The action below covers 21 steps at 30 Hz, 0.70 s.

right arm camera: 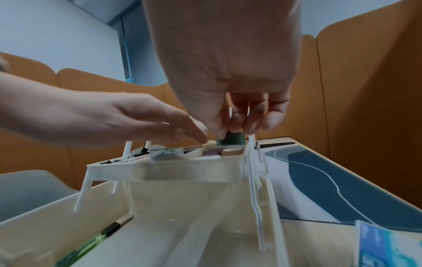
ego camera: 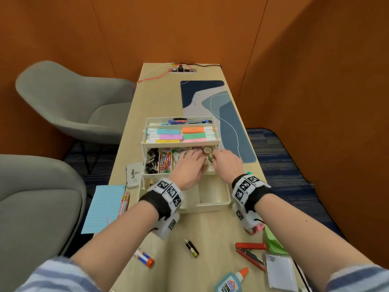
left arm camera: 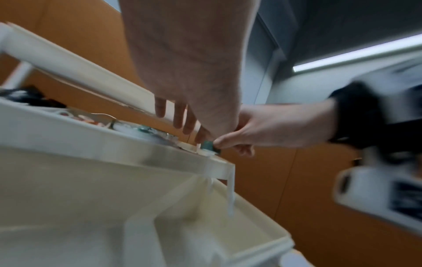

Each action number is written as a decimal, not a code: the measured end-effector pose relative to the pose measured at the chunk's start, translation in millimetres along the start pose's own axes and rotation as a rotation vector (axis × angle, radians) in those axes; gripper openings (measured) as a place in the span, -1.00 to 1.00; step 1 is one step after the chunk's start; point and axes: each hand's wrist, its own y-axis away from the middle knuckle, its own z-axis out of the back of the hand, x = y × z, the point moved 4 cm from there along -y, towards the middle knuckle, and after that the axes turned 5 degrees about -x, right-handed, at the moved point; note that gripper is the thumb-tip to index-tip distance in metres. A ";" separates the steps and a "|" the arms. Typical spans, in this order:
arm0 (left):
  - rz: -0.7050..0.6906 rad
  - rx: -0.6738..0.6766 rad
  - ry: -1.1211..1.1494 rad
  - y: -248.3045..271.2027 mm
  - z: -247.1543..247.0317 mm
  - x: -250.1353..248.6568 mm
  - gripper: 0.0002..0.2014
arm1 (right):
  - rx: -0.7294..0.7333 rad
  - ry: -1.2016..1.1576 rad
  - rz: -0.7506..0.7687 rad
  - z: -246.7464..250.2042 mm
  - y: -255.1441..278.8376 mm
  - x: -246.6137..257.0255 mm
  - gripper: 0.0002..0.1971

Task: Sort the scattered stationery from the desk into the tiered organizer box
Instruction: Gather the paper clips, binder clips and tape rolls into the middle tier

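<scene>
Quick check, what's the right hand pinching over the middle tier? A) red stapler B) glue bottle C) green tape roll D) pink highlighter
C: the right hand pinches a small green tape roll above the right-end compartment of the organizer's middle tier, next to the pink and brown rolls already in it.

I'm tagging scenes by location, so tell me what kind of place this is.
Probably an office meeting booth or work pod: padded orange partition walls, a narrow desk with a built-in power socket, and grey lounge chairs beside it.
</scene>
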 end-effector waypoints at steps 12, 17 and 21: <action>0.074 0.258 0.287 144.4 -3.3 -28.6 -0.72 | 0.238 0.045 -0.037 -16.1 -19.4 9.5 -0.66; 0.017 0.618 0.278 183.9 -29.8 -29.5 -0.47 | 0.084 -0.176 -0.042 -2.7 6.4 2.3 -0.55; 0.066 0.524 0.267 179.6 -39.3 -21.5 -0.47 | -0.047 -0.343 -0.052 -6.4 62.1 -4.8 -0.68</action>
